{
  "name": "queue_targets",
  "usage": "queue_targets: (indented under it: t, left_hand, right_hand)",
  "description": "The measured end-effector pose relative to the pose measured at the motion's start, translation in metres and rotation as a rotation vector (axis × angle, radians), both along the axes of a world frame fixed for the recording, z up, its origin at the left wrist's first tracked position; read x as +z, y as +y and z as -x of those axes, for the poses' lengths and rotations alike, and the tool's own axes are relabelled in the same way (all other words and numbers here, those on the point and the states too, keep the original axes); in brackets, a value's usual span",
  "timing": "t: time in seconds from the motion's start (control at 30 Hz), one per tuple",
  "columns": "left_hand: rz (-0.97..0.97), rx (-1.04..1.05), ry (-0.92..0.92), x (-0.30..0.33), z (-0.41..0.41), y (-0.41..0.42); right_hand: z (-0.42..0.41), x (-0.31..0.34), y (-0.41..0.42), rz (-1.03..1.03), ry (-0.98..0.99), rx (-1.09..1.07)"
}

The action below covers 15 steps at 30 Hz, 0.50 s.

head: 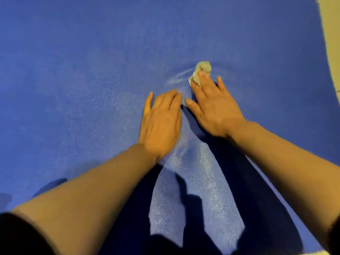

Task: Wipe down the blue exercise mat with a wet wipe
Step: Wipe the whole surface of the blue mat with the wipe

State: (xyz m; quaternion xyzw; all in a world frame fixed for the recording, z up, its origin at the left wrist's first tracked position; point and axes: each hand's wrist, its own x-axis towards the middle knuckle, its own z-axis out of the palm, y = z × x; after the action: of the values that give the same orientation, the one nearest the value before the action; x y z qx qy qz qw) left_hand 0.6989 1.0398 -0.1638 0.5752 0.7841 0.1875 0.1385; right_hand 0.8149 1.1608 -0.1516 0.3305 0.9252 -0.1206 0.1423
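Blue exercise mat fills nearly the whole head view, lying flat; pale floor shows past its right edge. Wet wipe, crumpled and greyish, sits on the mat right of centre. Right hand: fingers straight, fingertips pressing on the wipe's near part; grip not curled round it. Left hand: flat on the mat just beside the right hand, fingers straight, holding nothing. Shiny damp streaks run from the wipe down between the forearms.

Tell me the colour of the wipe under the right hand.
Pale greyish-white wet wipe, seen in the head view.
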Motion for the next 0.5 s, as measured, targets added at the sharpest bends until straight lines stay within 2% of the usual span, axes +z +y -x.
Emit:
queue_targets:
  t: [0.13, 0.27, 0.33, 0.5]
  left_hand:
    - [0.042, -0.013, 0.008, 0.001, 0.033, 0.039]
    - [0.033, -0.032, 0.085, 0.0, 0.067, 0.073]
    - [0.033, -0.051, 0.118, 0.002, 0.082, 0.089]
    - [0.079, -0.066, 0.136, 0.002, 0.095, 0.13]
  right_hand:
    - [0.038, -0.001, 0.042, 0.015, -0.017, -0.024]
    - [0.007, 0.002, 0.003, -0.011, 0.083, -0.031]
    - [0.006, 0.005, 0.006, -0.008, 0.039, -0.024]
    - [0.072, 0.001, 0.093, -0.025, -0.039, -0.116]
